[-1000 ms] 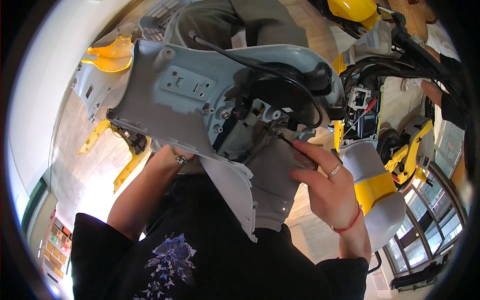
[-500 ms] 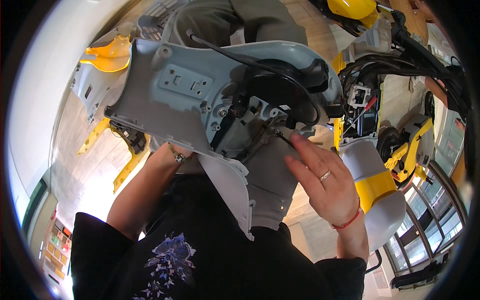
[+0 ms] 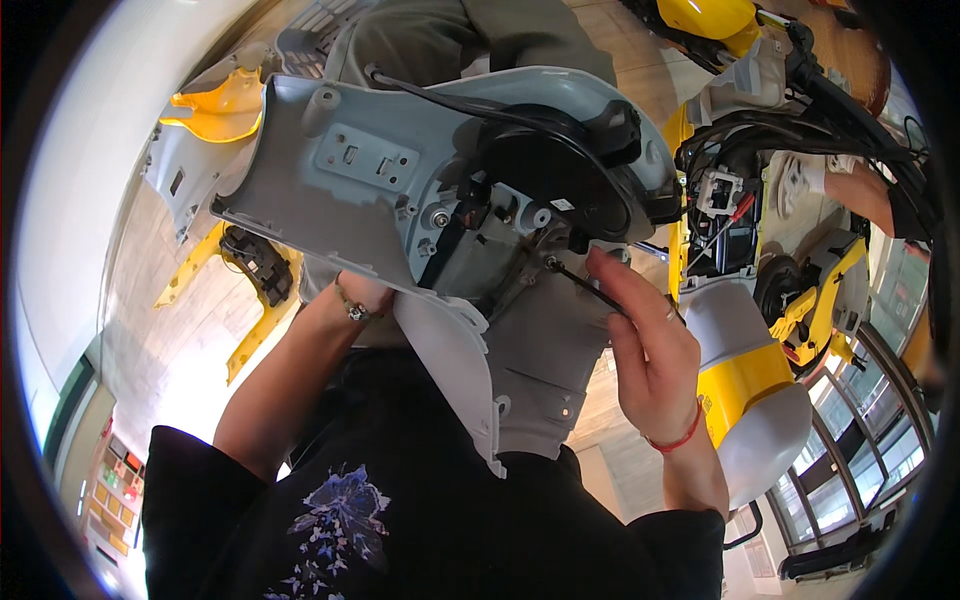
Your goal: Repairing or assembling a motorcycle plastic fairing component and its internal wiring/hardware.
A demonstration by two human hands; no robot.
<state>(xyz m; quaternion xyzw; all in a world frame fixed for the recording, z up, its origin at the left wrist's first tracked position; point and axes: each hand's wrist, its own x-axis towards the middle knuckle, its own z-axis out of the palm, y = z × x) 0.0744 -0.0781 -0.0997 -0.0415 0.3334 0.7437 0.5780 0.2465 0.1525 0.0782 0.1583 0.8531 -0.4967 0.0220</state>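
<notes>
"Fingertips close around a thin black tool (image 3: pixel 588 288) in the right hand (image 3: pixel 655 350), thumb below, forefinger above"

"Where's its tip?"

"At a small round fitting (image 3: pixel 551 263) in the grey shell (image 3: pixel 340 228), just below the round black part (image 3: pixel 550 175)"

"And the left hand (image 3: pixel 372 293)?"

"Mostly hidden behind the shell's near edge, so I can't tell its grip"

"Where's the shell?"

"Before the black shirt (image 3: pixel 440 520), olive trousers (image 3: pixel 535 40) showing past its far edge"

White wall (image 3: pixel 75 170), glare-patched plank floor (image 3: pixel 135 325), dark-framed windows (image 3: pixel 877 460) rightward
</notes>
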